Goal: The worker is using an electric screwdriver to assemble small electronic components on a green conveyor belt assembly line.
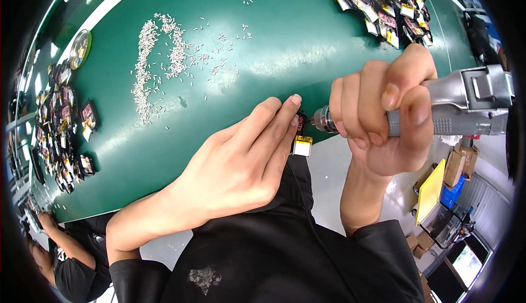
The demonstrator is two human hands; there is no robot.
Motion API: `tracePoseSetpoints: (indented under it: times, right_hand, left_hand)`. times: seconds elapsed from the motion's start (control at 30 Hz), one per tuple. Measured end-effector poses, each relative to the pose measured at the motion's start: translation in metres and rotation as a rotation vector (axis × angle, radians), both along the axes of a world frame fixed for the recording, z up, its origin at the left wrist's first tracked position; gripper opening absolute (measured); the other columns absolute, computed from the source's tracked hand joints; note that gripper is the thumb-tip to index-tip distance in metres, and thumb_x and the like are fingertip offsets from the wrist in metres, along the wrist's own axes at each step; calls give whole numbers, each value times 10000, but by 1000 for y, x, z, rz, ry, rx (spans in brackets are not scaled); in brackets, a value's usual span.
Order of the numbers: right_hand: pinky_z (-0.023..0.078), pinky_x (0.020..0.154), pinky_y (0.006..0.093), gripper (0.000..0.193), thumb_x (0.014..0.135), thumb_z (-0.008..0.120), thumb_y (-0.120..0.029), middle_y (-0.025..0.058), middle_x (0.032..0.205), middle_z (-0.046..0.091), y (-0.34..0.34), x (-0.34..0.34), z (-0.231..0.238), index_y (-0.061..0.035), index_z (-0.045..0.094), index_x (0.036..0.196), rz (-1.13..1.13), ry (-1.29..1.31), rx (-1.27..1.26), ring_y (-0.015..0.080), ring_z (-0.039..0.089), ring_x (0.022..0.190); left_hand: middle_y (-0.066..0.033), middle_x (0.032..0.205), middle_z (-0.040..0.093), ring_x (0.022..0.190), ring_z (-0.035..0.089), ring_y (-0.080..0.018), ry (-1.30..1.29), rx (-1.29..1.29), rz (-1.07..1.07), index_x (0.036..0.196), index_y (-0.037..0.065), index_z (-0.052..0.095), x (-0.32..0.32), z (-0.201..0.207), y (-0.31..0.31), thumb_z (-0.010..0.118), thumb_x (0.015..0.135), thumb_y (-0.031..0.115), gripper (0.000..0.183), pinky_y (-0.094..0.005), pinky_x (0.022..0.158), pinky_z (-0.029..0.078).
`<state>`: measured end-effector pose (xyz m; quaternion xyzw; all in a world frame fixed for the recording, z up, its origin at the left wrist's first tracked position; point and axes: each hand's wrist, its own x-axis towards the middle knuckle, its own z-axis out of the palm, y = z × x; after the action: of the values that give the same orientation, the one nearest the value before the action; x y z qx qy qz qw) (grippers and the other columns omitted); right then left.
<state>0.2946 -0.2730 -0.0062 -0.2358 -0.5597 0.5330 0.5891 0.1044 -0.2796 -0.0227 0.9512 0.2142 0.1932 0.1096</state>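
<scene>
- Head view: the right hand [377, 105] is wrapped round a grey-and-silver powered driver [455, 119], its fingers clamped on the body behind the metal chuck [324, 119].
- The driver lies across the view, its bit pointing left at a small black device [301, 121].
- The left hand [241, 155] comes in from the other side, fingers stretched out and close together, tips against the device; the thumb is hidden, so I cannot tell whether they pinch it.
- This device sits between the 2 hands at the near edge of the green counter [285, 56], a silver battery [302, 147] with a yellow band beside it, toward the body.
- Farther up the counter, short silvery screw-like pieces [145, 56] form 2 thick strips, with strays scattered to their right.
- To the left is a heap of similar devices [57, 122]; a green-rimmed dish [89, 48] stands just beyond it.
- Another heap of devices with batteries [386, 7] lies at the far right.
- Off the counter, a co-worker's arm [68, 243] shows at far left, and a yellow panel [430, 193] and blue crate [452, 193] at right.
</scene>
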Motion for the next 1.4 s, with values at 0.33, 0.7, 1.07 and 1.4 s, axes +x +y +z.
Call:
tracePoseSetpoints:
  times: [0.33,0.7,1.07,1.4]
  right_hand:
    - [290,320,202,250,900,608,-229,-55,455,371,7,-9,0,-55,432,938,231,348,37,60,331,319]
    - [342,367,206,214,955,513,-252,-38,455,347,-21,-15,-19,-73,399,930,14,569,-134,57,329,335]
    - [329,410,251,200,976,451,-257,-28,497,320,-22,-25,-37,-63,438,934,-55,819,-354,74,286,366]
    - [353,407,258,184,977,430,-245,-23,494,332,-25,-21,-37,-76,420,904,-35,870,-369,85,312,362]
  left_hand:
    - [-208,1081,594,1035,560,-306,-59,77,-11,975,-113,611,-23,-1,-7,613,692,76,340,-339,803,530]
    - [-168,1225,535,1120,480,-339,233,362,1274,1237,11,513,-265,44,6,581,863,89,389,-412,963,398]
    - [-92,948,595,870,578,-265,-102,87,681,962,4,618,-134,15,37,669,750,-7,218,-354,718,489]
    - [-91,863,556,790,566,-252,104,204,612,872,0,597,-118,6,48,672,731,-10,160,-351,659,485]
